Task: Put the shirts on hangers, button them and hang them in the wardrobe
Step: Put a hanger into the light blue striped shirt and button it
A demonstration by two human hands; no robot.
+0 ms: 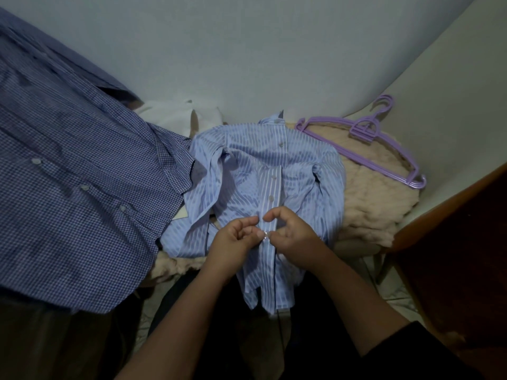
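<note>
Hands [263,237] pinching striped shirt [263,165] placket

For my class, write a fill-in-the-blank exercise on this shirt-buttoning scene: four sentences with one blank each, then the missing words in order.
1. Both hands, the left hand and the right hand, work on a button of the light blue ______ shirt.
2. The hangers lying at the right are ______ in colour.
3. The dark blue shirt at the left has a ______ pattern.
4. The hangers rest on a ______ fluffy cushion.

Missing words: striped; purple; checked; beige
</note>
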